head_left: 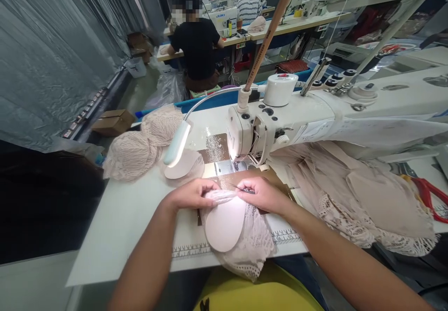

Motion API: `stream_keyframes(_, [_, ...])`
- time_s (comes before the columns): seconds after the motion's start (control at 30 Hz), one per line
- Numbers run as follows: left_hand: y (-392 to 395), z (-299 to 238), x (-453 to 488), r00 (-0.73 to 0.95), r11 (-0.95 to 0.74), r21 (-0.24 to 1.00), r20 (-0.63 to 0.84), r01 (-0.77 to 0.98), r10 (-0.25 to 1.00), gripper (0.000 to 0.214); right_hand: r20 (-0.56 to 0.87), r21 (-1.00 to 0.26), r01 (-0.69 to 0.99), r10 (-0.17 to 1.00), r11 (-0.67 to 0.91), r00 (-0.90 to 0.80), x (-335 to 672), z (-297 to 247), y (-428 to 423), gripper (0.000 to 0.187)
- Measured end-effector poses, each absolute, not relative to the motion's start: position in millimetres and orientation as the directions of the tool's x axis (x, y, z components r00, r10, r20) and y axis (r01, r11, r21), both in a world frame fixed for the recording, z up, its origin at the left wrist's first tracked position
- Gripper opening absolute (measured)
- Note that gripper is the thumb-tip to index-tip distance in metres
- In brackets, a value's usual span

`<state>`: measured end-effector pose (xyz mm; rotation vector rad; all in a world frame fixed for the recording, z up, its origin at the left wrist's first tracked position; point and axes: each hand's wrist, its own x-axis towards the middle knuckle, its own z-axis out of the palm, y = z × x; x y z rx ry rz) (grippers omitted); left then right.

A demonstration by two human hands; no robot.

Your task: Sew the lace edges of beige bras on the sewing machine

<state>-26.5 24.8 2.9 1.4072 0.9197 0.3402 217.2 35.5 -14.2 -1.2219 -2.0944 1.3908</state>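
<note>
Left hand (pixel 198 194) pinches the lace piece (pixel 235 229) (likely soft, light; hold its edge); right hand (pixel 262 194) holds a thin tool (pixel 248 190).

Bare forearms (pixel 150 245) angle inward, left hand (pixel 205 193) and right hand (pixel 261 193) (both pinching) near each other.

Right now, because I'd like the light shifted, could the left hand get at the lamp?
Probably yes: the lamp hangs just beyond the left hand, with nothing visibly blocking, though that hand pinches the lace fabric.
</note>
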Motion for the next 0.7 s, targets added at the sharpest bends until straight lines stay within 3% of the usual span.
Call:
stream_keyframes(0.13, [27,2,-41,0.579,0.167,0.940,-0.316,0.297,0.751,0.036,-0.285,-0.878,0.477,0.757,0.041,-0.588,226,-17,37,0.016])
stream_keyframes(0.3, [26,-4,-33,0.529,0.106,0.934,-0.283,0.341,0.800,0.041,-0.111,-0.927,0.352,0.801,0.130,-0.589,218,-17,39,0.023])
stream_keyframes(0.37, [24,-4,-26,0.549,0.073,0.940,-0.255,0.332,0.796,0.042,-0.110,-0.929,0.351,0.814,0.120,-0.571,211,-18,38,0.029])
stream_keyframes(0.47, [19,-1,-14,0.552,0.034,0.957,-0.196,0.289,0.810,0.045,-0.089,-0.924,0.349,0.799,0.157,-0.595,204,-21,37,0.023])
stream_keyframes(0.57, [11,10,-13,0.412,-0.022,0.933,-0.138,0.360,0.901,0.044,-0.037,-0.927,0.311,0.773,0.211,-0.633,204,-22,34,0.026])
stream_keyframes(0.63, [5,18,-20,0.303,0.000,0.878,-0.165,0.478,0.939,0.034,-0.035,-0.939,0.280,0.756,0.199,-0.654,208,-20,33,0.022])
stream_keyframes(0.7, [-1,22,-27,0.279,0.103,0.839,-0.290,0.534,0.916,0.031,-0.029,-0.952,0.244,0.741,0.183,-0.671,211,-17,31,0.019])
